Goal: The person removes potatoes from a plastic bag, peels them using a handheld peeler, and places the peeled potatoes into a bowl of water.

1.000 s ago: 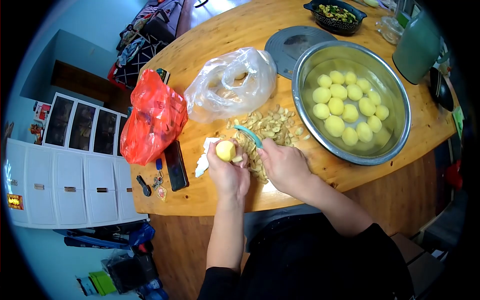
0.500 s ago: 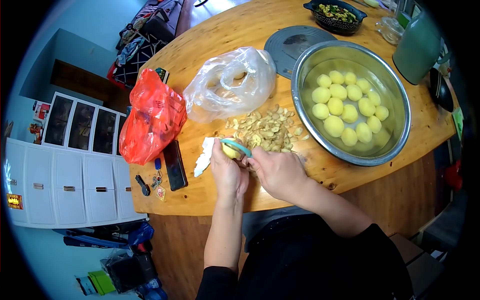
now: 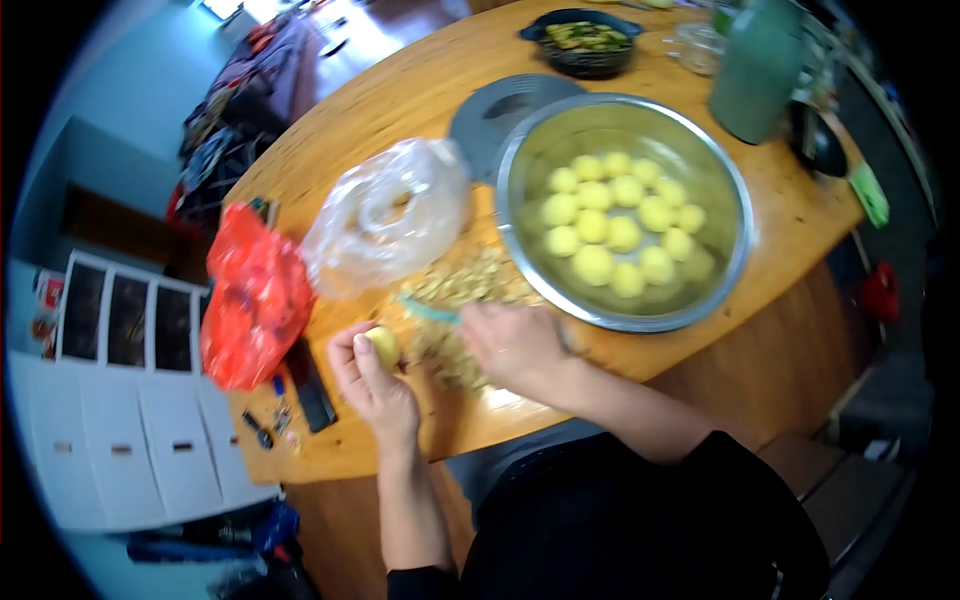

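Holding a potato [image 3: 384, 346] above the desk [image 3: 360, 100], the left hand [image 3: 380, 388] keeps its grip clamped around it, left of a heap of peelings [image 3: 462, 276]. The right hand [image 3: 515, 345] has its grip closed on a peeler [image 3: 430, 311], whose blue-green end (rather blurred) points left, near the potato but apart from it. Beyond the right hand stands a metal bowl [image 3: 590, 125] with peeled potatoes [image 3: 593, 225] in it; a clear bag [image 3: 350, 235] lies just beyond the peelings.
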### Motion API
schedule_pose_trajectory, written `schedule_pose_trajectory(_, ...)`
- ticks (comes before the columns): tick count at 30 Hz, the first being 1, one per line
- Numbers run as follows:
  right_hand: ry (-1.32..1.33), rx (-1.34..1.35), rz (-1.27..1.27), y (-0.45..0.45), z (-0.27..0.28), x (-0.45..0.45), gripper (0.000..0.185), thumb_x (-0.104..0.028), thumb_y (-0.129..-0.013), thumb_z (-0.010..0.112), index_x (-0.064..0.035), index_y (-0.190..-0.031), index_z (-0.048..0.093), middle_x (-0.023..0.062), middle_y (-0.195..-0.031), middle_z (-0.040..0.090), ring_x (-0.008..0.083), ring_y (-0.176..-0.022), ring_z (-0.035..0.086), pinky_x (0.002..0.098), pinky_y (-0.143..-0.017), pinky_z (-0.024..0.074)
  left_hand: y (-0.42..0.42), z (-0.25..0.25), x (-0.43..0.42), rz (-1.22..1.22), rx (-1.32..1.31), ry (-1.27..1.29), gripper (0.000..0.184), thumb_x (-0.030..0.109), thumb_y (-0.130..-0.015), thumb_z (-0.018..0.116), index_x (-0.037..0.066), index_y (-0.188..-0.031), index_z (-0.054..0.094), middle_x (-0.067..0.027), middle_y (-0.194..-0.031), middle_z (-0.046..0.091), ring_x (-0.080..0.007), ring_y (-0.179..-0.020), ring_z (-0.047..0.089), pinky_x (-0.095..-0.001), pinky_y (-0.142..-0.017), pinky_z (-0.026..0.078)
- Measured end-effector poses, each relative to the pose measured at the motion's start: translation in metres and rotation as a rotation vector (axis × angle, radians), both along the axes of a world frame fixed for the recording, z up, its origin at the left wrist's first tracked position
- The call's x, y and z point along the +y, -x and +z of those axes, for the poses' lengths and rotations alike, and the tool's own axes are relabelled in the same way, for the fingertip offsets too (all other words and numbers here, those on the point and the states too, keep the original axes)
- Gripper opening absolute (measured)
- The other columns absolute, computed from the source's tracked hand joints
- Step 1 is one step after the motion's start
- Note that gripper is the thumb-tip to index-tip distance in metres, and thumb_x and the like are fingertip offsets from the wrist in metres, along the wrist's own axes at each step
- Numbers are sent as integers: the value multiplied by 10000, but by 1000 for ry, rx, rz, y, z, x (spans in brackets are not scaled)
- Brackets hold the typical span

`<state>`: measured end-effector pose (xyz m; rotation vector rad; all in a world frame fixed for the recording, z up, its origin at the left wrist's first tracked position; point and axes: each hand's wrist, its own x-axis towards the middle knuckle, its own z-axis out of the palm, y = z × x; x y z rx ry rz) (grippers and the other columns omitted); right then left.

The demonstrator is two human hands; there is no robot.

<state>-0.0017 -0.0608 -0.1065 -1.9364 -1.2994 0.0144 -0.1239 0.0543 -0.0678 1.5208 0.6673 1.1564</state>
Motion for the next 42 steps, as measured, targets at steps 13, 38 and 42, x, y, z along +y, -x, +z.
schedule_pose_trajectory(13, -120, 1, -99, -6, -22, 1, 387, -239, -905, 682, -40, -1226, 594, 171, -1155, 638, 331, -1114, 603, 484, -950, 459, -160, 65, -50, -968, 764, -964, 315, 222, -904, 739, 34, -1146, 667, -194, -1151, 647, -414, -1021, 643, -445, -903, 536)
schedule_pose_trajectory(38, -131, 128, -23, -3, -2, 2, 141, -178, -947, 700, -50, -989, 661, 147, -742, 679, 357, -635, 674, 435, -557, 516, -90, 11, 219, -130, 1032, -924, 280, 98, -845, 658, -15, -1099, 691, -268, -1035, 710, -420, -996, 681, -479, -876, 549)
schedule_pose_trajectory(42, -132, 102, -17, -4, -2, 4, 133, -167, -941, 704, -47, -980, 663, 148, -736, 674, 350, -622, 671, 426, -545, 512, -107, 25, 197, -89, 1118, -861, 290, 194, -848, 680, -4, -1059, 706, -265, -1019, 710, -409, -973, 693, -486, -836, 560)
